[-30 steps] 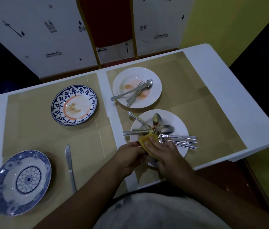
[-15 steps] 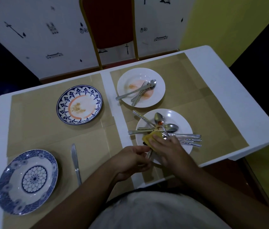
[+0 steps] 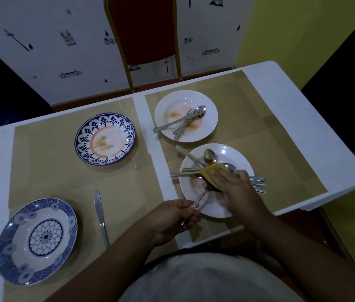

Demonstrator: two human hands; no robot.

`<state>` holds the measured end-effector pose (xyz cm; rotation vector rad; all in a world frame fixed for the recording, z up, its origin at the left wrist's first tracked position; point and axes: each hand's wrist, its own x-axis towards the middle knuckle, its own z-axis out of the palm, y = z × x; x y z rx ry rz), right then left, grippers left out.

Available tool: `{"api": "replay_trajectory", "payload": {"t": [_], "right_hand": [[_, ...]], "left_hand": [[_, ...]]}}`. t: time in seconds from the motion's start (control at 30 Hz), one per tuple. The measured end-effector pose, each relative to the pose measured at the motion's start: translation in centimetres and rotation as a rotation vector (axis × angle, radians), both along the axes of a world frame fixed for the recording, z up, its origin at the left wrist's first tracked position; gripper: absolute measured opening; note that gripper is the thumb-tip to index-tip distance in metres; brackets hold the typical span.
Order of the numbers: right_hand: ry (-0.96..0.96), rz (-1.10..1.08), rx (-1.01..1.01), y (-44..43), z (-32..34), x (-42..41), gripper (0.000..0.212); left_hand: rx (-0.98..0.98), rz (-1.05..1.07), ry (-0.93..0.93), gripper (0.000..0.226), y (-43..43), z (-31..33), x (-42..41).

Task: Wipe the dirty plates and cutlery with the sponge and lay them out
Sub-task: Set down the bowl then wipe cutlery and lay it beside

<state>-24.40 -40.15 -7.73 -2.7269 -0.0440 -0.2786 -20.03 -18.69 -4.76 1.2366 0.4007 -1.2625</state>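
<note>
In the lower middle of the frame the left hand [image 3: 172,216] closes its grip on the handle end of a thin steel utensil [image 3: 198,201]. It holds the utensil slanted over the near rim of the round white plate [image 3: 234,154], probably so that drips land on crockery and not on the tan paper mat [image 3: 281,149]. The right hand [image 3: 236,186] pinches the folded yellow sponge [image 3: 209,172] round the utensil's head. The head is hidden, so I cannot tell spoon from fork. One hand anchors while the other rubs, which likely explains the two-handed hold. The heap of steel cutlery [image 3: 185,173] waits on the same plate. At lower left a steel table knife [image 3: 101,212] lies beside the blue floral plate [image 3: 36,240], seemingly laid out. The blue-patterned plate with orange smears [image 3: 104,138] and the second white plate [image 3: 210,127] above look unwiped.

Compared with a second ago, the sponge sits higher over the plate and more bare handle shows between the hands. The plates and knife lie as before on the white desk [image 3: 302,118]
</note>
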Motion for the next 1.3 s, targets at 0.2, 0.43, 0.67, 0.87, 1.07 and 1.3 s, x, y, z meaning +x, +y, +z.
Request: {"api": "replay_trajectory", "payload": {"t": [0.2,0.43,0.67,0.87,1.07,1.3], "right_hand": [[0.095,-0.299,0.333,0.4,0.7,0.4,0.066],[0.101,-0.407,0.614,1.7,1.0,0.7,0.064],[0.022,0.014,0.131,3.1,1.5,-0.6,0.058],[0.069,0.169,-0.106,2.2,0.6,0.0,0.067],[0.14,-0.099,0.043,1.6,0.9,1.6,0.066],[0.175,-0.247,0.279,3.9,3.3,2.3,0.06]], "left_hand": [[0.125,-0.071,-0.111,0.016,-1.0,0.8,0.3],[0.264,-0.211,-0.294,0.023,-1.8,0.5,0.1],[0.172,-0.106,-0.317,0.028,-1.7,0.4,0.3],[0.136,-0.114,-0.376,0.029,-0.6,0.4,0.1],[0.05,-0.022,-0.266,0.028,0.3,0.7,-0.3],[0.231,0.025,-0.376,0.025,2.6,-0.2,-0.8]]}}
